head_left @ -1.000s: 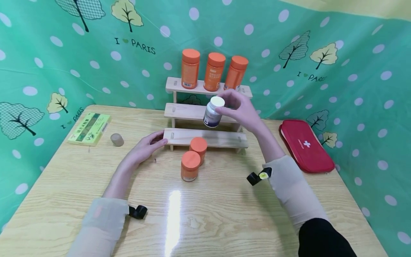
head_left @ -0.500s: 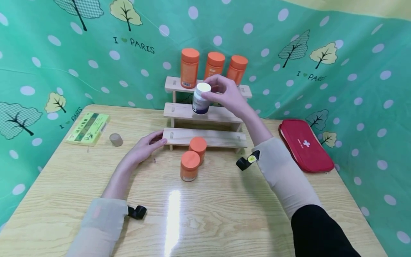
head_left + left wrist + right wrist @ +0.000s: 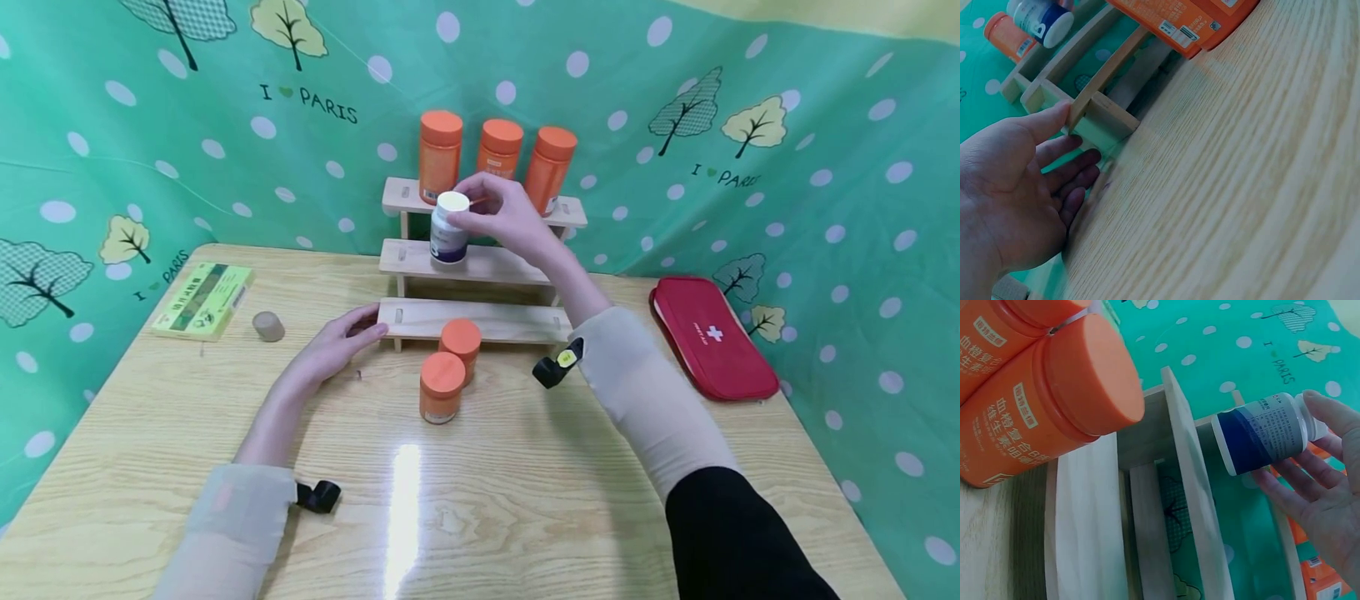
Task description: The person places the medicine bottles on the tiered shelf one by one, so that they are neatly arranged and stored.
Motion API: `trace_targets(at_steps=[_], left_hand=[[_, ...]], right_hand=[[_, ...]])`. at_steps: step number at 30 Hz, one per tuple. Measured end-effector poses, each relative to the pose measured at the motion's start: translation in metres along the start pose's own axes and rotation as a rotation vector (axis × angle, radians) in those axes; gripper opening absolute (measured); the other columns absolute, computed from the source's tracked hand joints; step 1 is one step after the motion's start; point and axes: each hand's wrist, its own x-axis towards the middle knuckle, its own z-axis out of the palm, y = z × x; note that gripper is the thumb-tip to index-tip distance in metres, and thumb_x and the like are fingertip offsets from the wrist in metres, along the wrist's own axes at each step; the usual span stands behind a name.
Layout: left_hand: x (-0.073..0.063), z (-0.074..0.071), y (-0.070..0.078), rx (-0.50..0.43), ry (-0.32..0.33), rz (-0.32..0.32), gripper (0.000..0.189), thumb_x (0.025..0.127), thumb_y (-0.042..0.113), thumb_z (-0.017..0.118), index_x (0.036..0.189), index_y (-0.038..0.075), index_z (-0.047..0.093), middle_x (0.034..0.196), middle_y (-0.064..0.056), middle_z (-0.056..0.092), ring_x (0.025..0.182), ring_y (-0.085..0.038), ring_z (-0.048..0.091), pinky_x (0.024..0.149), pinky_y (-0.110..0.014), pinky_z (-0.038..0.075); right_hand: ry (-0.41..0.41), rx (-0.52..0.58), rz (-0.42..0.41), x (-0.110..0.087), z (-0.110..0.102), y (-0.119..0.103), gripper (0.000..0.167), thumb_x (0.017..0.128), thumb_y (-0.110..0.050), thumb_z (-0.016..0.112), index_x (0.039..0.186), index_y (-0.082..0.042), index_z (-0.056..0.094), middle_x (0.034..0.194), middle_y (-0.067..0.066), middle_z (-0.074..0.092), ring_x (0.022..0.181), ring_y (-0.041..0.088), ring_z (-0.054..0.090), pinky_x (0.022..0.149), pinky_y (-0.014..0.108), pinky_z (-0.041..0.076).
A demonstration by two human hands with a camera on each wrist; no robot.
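Note:
My right hand [image 3: 504,215] pinches a small white pill bottle [image 3: 449,236] with a dark blue band near its neck and cap. It is upright at the middle board of a three-tier wooden display stand [image 3: 480,323]. In the right wrist view, the pill bottle [image 3: 1260,432] appears just apart from the board; contact is hard to tell. At the stand's left end, my left hand [image 3: 333,348] touches the bottom board with its thumb, its other fingers loosely bent beside it. Three orange bottles [image 3: 439,158] stand on the top board. Two more orange bottles [image 3: 441,392] stand before the stand.
On the table's left lie a green-yellow box [image 3: 202,302] and a small grey-brown cylinder [image 3: 268,326]. A red first-aid pouch [image 3: 716,340] rests at the right. Green patterned cloth [image 3: 300,192] hangs close behind the stand and along both sides.
My right hand has carried the white pill bottle left and up, then slightly down to the left part of the middle board. The left hand stays at the stand's left end.

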Motion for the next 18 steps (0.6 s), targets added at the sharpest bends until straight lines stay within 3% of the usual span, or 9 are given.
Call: trace_targets(at_steps=[18], left_hand=[[0.001,0.000,-0.001,0.013,0.002,-0.002,0.075,0.105,0.045,0.056,0.165,0.012,0.024,0.168,-0.020,0.030,0.154,-0.041,0.031,0.128,-0.058,0.023]], right_hand=[[-0.053,-0.037,0.040,0.010,0.017,0.001,0.037,0.092,-0.029,0.079,0.122,-0.013,0.065,0.123,0.005,0.066,0.107,0.019,0.068,0.088,0.034,0.063]])
